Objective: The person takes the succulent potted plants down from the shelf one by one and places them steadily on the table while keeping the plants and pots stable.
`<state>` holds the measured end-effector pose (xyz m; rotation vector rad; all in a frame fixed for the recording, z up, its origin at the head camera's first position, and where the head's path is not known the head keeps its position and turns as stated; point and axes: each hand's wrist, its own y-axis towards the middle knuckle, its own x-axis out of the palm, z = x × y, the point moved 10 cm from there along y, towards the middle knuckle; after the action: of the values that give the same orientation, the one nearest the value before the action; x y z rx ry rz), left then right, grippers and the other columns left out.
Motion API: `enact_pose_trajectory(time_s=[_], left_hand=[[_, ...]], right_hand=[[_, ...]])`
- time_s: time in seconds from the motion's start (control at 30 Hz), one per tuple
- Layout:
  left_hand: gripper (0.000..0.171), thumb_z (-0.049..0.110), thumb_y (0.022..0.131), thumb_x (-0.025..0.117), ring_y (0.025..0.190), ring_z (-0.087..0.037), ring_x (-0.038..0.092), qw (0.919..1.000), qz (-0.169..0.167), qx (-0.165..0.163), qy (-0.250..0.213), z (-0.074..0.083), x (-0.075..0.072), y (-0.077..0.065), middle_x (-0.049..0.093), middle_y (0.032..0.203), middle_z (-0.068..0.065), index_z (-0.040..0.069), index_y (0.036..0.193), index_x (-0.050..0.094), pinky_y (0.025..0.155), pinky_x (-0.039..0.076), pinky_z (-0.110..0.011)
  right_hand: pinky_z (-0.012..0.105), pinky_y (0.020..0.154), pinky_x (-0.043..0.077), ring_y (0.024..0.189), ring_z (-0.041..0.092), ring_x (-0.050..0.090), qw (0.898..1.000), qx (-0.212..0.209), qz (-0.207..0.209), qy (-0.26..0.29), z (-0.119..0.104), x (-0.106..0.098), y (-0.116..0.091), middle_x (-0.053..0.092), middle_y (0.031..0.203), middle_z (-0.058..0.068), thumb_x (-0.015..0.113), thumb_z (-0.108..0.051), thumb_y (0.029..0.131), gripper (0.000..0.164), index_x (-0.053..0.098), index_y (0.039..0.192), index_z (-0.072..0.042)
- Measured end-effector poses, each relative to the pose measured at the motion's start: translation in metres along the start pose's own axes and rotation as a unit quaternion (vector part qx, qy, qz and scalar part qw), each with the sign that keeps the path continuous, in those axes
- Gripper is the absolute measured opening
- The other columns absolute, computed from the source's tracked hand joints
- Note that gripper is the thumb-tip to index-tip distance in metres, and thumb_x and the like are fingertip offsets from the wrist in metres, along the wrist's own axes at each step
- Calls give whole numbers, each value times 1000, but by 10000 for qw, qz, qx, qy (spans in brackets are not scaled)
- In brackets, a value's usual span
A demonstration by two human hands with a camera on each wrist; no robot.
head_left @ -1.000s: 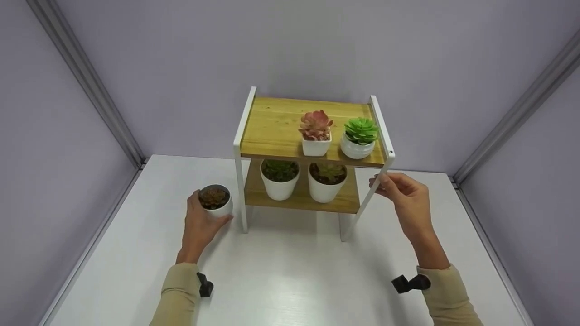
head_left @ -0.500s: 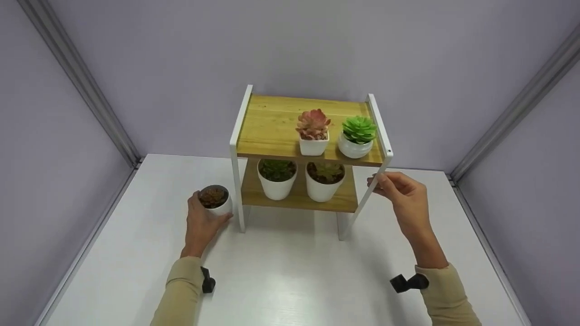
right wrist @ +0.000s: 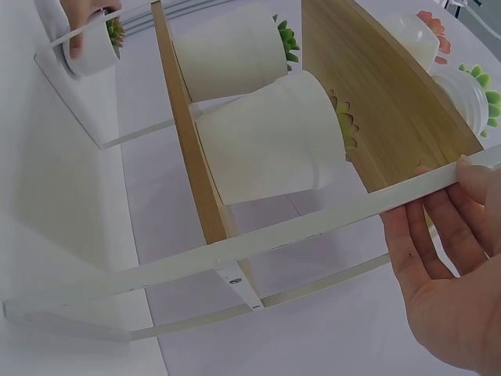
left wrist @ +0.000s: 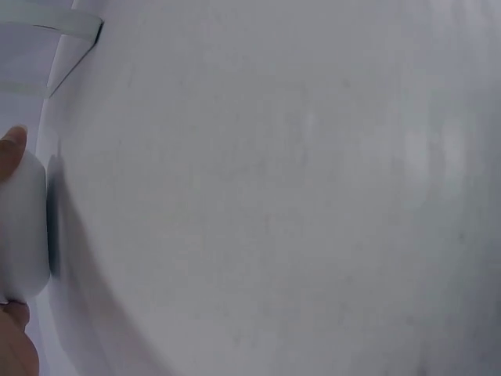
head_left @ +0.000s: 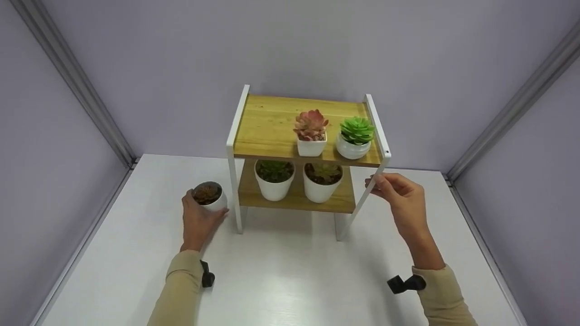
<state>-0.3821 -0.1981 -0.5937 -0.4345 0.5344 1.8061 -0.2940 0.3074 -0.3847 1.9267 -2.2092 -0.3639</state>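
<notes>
My left hand (head_left: 198,225) holds a white pot (head_left: 216,205) with a brownish succulent (head_left: 207,194), fingers and thumb on opposite sides, left of a two-tier wooden plant shelf (head_left: 267,122). In the left wrist view the base of this pot (left wrist: 22,235) is close to the white tabletop, with a shadow beside it. On the other side, my right hand (head_left: 405,206) pinches the front right leg (head_left: 366,192) of the shelf's white frame, just under the upper board. The right wrist view shows the thumb and fingers around that white bar (right wrist: 344,215).
Up top, a pink succulent in a square pot (head_left: 311,148) and a green one in a round pot (head_left: 353,148) stand toward the right. Two larger white pots (head_left: 274,189) with dark green plants stand on the lower board (head_left: 290,204). Grey walls (head_left: 299,45) enclose the table (head_left: 281,271).
The left hand and its pot have shifted slightly left and away from me. The right hand keeps its place on the shelf leg. The whole head view has drifted a little.
</notes>
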Motion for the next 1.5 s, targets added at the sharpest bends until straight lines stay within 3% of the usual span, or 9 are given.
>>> enact_pose_trajectory(time_s=[0.33,0.7,1.5], left_hand=[[123,32,78,95,148,-43,43,9996,66,137,-229,0,1,-1,36,158,-25,2,164,13,121,41,-59],[125,27,78,95,153,-40,38,9988,53,44,-491,-4,7,0,32,163,-24,7,166,10,125,36,-58],[124,29,78,95,155,-38,37,9988,128,-64,-471,-10,11,-9,31,166,-19,13,168,10,126,35,-57]], right_hand=[[36,95,62,95,20,79,9999,-137,-75,49,-2,2,0,81,100,8,68,-9,103,24,72,113,12],[36,93,63,94,19,79,9998,-187,16,110,-2,0,0,81,98,6,68,-8,102,26,70,115,15],[34,95,62,96,18,79,9998,-160,17,98,0,0,-1,81,99,5,67,-8,103,24,71,114,14]])
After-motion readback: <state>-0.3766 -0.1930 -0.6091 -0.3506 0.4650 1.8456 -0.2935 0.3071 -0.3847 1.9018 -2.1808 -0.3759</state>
